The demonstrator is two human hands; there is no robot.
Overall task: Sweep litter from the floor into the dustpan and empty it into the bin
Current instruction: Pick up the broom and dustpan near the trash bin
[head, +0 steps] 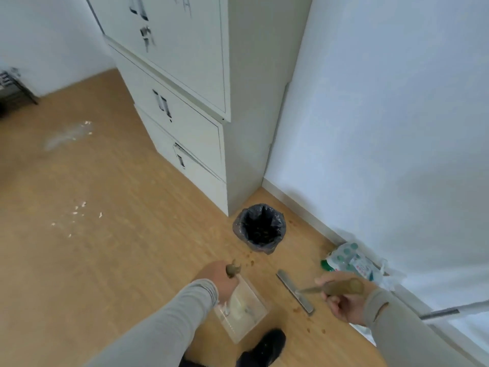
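Gripping the dustpan point(242, 311) handle in my left hand point(219, 278), I see my right hand point(341, 298) curled round the broom point(295, 291) handle. Brown crumbs point(299, 309) lie beside the broom head, more crumbs beyond my left hand before the black-lined bin point(259, 229).

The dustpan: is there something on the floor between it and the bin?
No large object. Between the clear dustpan, held by the left hand, and the black-lined bin lies bare floor with only a few small brown crumbs.
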